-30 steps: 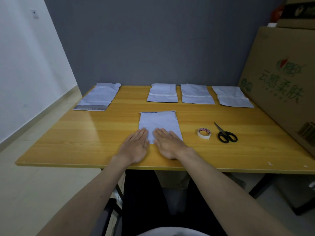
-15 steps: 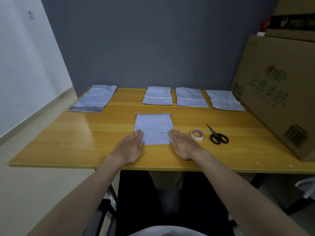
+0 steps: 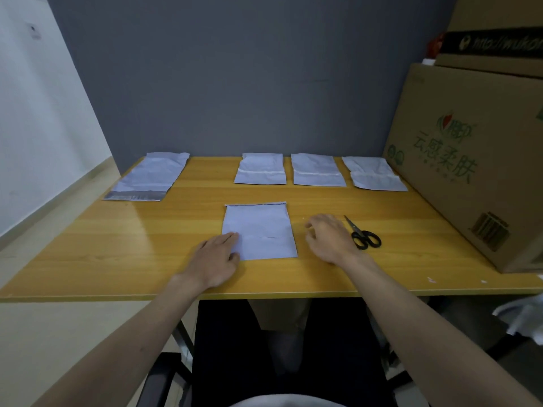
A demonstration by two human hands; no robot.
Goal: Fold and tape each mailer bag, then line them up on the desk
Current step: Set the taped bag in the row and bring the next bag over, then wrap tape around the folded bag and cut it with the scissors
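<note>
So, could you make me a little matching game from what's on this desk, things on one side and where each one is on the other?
Things:
1. scissors
2. unfolded mailer bag
3. cardboard box
4. left hand

Places:
a. far left part of the desk
b. resting on the near left corner of the folded bag
c. standing on the desk's right side
d. just right of the right hand

Pairs: 1-d, 2-a, 3-c, 4-b.

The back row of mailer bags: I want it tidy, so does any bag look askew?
Yes. The rightmost folded bag sits angled, unlike the two squared bags beside it.
</note>
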